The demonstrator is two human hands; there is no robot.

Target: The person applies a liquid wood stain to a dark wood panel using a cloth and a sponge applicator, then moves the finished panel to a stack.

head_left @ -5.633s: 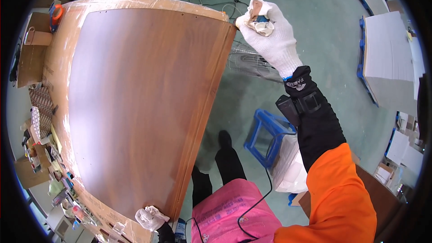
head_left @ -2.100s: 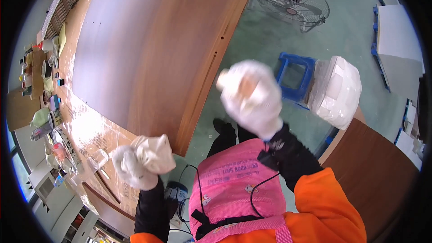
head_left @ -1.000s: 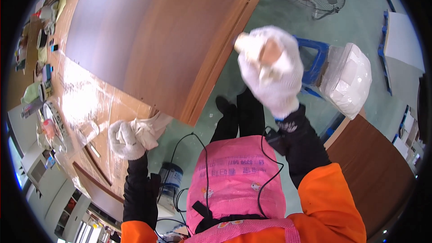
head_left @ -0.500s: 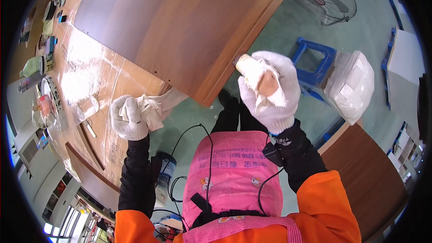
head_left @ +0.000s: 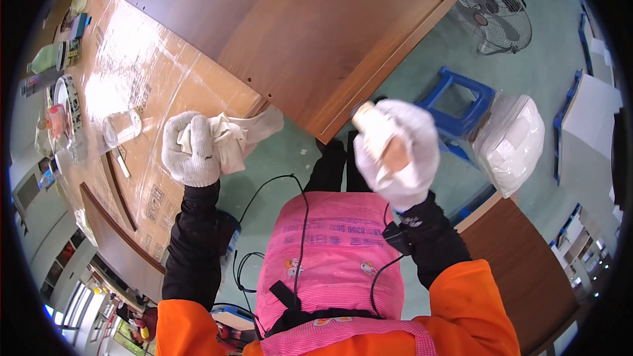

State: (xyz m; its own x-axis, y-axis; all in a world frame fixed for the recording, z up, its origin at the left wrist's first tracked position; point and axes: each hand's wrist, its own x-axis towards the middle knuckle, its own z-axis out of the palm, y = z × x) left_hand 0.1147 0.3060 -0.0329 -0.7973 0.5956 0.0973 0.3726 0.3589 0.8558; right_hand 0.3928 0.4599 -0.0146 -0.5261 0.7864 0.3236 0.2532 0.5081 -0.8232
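My left hand (head_left: 187,151), in a white knit glove, is closed around a crumpled cream cloth (head_left: 227,142), whose loose end trails toward the panel's corner. My gloved right hand (head_left: 417,142) is closed on a bunched cream cloth (head_left: 374,133) at the panel's right edge. A brown patch shows on or through this bundle, and its upper end is tan and dark-tipped; I cannot make out what is inside. The large brown wooden panel (head_left: 283,39) lies in front of me, with small holes along its edges. Whether the right-hand cloth touches it, I cannot tell.
The panel rests on a wrapped cardboard-covered table (head_left: 191,86), with tape rolls (head_left: 122,126) and bottles at left. On the right stand a blue stool (head_left: 455,102), a plastic-wrapped white bundle (head_left: 511,142), a floor fan (head_left: 494,16) and another brown board (head_left: 521,264). A black cable (head_left: 304,224) hangs over my pink apron.
The view has shifted, so the panel and fan appear further right. My right hand sits slightly lower and is more blurred. Both hands keep their cloths.
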